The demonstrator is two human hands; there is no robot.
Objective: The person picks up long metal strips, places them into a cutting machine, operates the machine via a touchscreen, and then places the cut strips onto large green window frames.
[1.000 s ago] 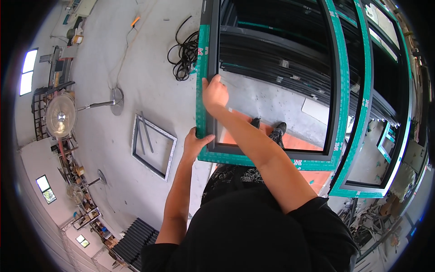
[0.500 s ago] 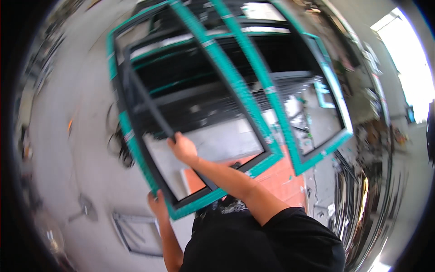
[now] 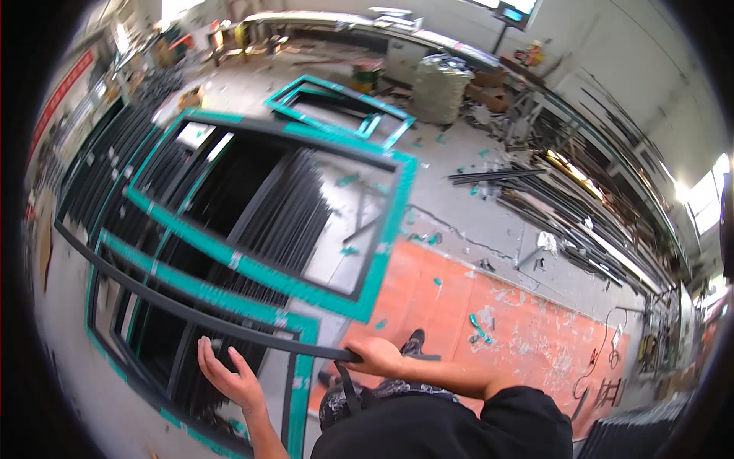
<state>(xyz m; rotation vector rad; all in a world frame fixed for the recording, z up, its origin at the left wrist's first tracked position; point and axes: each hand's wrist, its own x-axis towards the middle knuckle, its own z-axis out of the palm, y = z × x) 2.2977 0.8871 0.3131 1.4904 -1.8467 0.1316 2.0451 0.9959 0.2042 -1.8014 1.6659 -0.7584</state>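
My right hand (image 3: 375,357) is closed around a long dark grey bar (image 3: 206,315), close to its right end. The bar slants far out to the left, across the teal-and-black rectangular frames. My left hand (image 3: 232,375) is open with its fingers apart, just below the bar and apart from it, as far as I can see. Under the bar lies one large frame (image 3: 304,382) with teal covering on its border. A second large teal-edged frame (image 3: 401,206) leans just beyond it, over a row of upright dark frames (image 3: 290,218).
Orange sheeting (image 3: 489,329) with teal scraps covers the floor at right. Loose dark bars (image 3: 566,229) are heaped farther right. Behind stand a smaller teal frame (image 3: 306,115), a wrapped bale (image 3: 440,88) and a long workbench (image 3: 367,30). More dark frames (image 3: 634,428) stack at lower right.
The view has swung, bringing the right side of the workshop in. My left hand has come off the teal frame's edge and opened. The right hand still holds a dark bar, now nearer my body.
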